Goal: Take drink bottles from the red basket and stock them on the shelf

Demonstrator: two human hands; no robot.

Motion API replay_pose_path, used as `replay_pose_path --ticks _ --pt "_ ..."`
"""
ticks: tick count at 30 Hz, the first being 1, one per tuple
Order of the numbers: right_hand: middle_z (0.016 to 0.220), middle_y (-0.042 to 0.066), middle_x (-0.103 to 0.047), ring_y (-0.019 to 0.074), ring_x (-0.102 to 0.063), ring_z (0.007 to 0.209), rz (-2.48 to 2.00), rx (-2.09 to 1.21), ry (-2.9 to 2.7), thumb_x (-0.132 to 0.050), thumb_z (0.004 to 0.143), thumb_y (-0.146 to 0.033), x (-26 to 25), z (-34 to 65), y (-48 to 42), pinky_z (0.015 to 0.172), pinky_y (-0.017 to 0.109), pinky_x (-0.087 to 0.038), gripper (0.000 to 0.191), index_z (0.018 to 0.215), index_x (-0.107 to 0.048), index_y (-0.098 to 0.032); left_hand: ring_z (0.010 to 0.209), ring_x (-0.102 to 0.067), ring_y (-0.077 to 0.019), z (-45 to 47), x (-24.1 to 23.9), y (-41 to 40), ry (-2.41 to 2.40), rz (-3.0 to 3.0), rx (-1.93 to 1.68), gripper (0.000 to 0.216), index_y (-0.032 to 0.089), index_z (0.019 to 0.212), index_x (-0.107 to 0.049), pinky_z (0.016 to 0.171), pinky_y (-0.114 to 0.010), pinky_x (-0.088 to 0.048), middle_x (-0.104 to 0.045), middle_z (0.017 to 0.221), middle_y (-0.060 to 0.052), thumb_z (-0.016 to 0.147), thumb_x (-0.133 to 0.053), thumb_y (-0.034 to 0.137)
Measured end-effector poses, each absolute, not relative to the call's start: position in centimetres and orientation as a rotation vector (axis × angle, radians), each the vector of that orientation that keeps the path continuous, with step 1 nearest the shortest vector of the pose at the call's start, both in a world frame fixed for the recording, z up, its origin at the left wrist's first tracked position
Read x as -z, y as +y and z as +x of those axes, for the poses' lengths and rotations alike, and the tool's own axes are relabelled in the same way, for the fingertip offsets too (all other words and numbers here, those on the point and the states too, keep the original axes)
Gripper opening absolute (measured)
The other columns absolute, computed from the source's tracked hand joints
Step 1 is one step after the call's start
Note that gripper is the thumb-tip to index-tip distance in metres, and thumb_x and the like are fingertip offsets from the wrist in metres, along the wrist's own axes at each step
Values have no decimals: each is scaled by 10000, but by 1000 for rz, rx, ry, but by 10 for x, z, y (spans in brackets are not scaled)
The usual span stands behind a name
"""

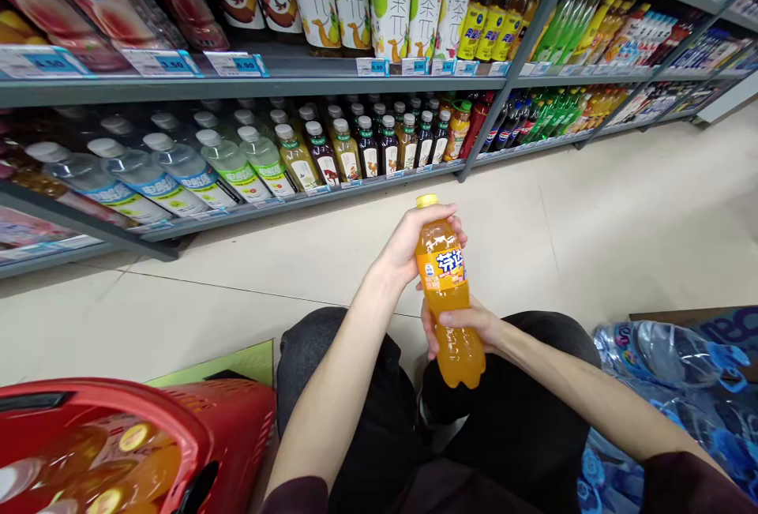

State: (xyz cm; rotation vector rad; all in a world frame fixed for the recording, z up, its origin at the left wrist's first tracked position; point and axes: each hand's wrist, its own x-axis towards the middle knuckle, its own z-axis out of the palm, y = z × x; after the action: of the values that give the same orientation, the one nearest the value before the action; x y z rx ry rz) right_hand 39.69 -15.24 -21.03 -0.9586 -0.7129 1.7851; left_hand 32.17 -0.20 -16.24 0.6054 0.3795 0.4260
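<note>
An orange soda bottle (451,320) with a yellow cap and an orange label is held in front of my knees, tilted slightly, cap toward the shelf. My left hand (418,234) wraps round its neck, thumb across the front just below the cap. Lower down, my right hand (465,324) grips the body below the label, with the thumb on the front and fingers behind. To my left stands a red shopping basket (237,427), in which several bottles with orange drink and yellow or white caps (135,437) lie.
Ahead, a grey shelf (332,88) carries rows of bottled drinks, tea bottles (391,9) above and water bottles (178,170) below. Large clear water jugs (663,352) lie at my right. Pale tiled floor (533,238) stretches between me and the shelf.
</note>
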Motion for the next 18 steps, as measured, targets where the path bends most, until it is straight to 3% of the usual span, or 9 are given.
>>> replay_pose_path --ticks 7,18 --pt "953 25 -681 179 -679 661 -1436 -1080 -752 -908 650 -292 227 386 -143 639 359 -603 579 1049 -498 -213 596 -632 -154 336 170 -11 617 871 -539 262 115 672 -618 593 -294 -491 -656 691 -76 751 -821 261" --pt "884 7 -650 176 -643 664 -1443 -1046 -830 -873 687 -286 230 387 -142 644 355 -582 508 1040 -516 -209 596 -647 -162 339 169 -14 652 900 -529 234 101 731 -646 587 -294 -503 -667 698 -77 759 -824 250"
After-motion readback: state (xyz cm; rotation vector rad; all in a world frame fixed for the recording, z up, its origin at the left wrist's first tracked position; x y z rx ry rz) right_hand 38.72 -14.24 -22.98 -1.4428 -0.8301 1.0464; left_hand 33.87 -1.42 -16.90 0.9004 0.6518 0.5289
